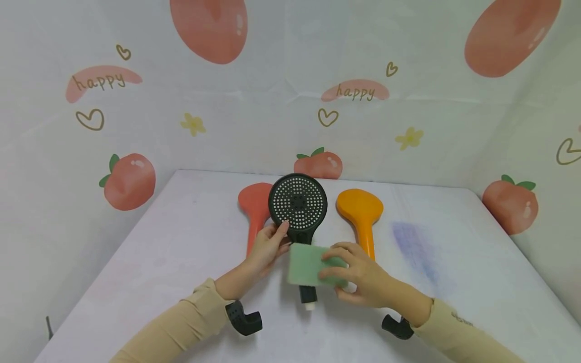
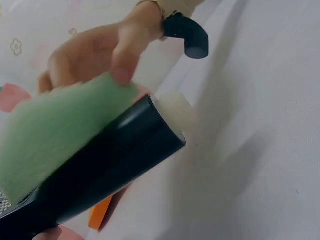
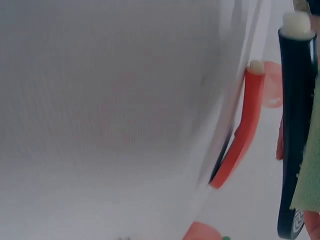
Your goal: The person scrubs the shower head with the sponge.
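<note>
A black shower head [image 1: 297, 201] is held up over the table, its spray face toward me and its handle pointing down to a white end fitting [image 2: 176, 112]. My left hand [image 1: 268, 247] grips it at the neck, thumb on the rim of the face. In my right hand [image 1: 363, 275] is a green sponge [image 1: 308, 264], held by its right end and lying across the front of the handle. The left wrist view shows the sponge [image 2: 65, 130] along the handle [image 2: 117, 155]. Part of the neck is hidden behind the sponge.
A red shower head [image 1: 255, 201] lies face down behind my left hand, and an orange one [image 1: 360, 206] behind my right. A purple-blue smudge [image 1: 415, 249] marks the white table [image 1: 181, 227] at right. Behind stands a fruit-printed backdrop [image 1: 263, 116].
</note>
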Available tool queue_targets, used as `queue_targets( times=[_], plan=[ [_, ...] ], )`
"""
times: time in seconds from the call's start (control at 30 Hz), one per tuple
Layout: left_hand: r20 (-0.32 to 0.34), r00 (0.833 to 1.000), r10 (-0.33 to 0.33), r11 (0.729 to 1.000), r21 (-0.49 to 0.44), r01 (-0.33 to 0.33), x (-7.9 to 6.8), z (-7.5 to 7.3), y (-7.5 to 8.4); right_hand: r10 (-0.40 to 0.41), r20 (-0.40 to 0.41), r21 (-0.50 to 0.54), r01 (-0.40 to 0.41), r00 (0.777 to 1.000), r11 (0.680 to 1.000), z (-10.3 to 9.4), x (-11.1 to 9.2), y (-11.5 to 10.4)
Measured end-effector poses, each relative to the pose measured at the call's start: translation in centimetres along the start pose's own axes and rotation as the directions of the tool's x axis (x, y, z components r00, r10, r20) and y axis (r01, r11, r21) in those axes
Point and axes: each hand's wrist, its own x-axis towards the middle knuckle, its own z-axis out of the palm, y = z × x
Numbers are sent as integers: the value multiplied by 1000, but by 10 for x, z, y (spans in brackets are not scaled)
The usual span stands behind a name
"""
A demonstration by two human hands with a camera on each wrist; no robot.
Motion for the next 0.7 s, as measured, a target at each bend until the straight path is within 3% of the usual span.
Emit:
queue_targets(
  times=[0.17, 0.3, 0.53, 0.7],
  plan=[
    [0, 1000, 8, 1000, -31, -8, 1, -2, 0, -92, 68, 30, 90, 993, 995, 1, -2, -13],
    [10, 1000, -2, 999, -41, 3, 1, -3, 0, -90, 69, 16, 89, 994, 996, -1, -3, -13],
    [21, 1000, -8, 999, -36, 9, 0, -2, -1, 47, -72, -40, -50, 996, 998, 0, -3, 5],
    [28, 1000, -9, 999, -42, 10, 0, -1, 0, 28, -119, -26, -32, 992, 999, 3, -5, 10]
  ],
)
